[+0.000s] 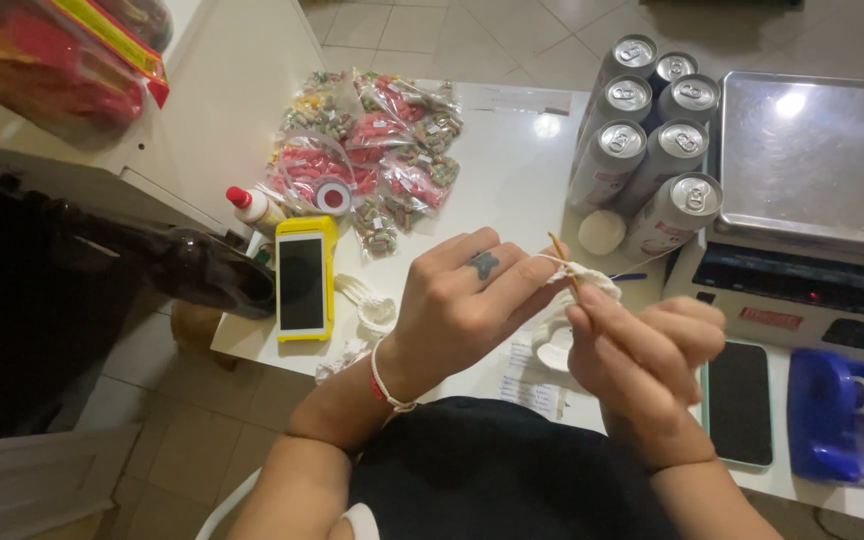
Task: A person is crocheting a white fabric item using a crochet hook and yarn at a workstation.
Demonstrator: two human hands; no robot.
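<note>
Pinching a thin wooden crochet hook, the right hand meets the left hand, which grips white yarn work, beside seven silver drink cans and clear candy bags.

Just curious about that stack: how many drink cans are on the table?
7 cans, lying in a stack between the candy bags and the scale; more may be hidden underneath.

a small white crochet piece sat pinched between both hands above the table. a slim wooden hook stood tilted through it. white yarn ran taut to the left.
</note>
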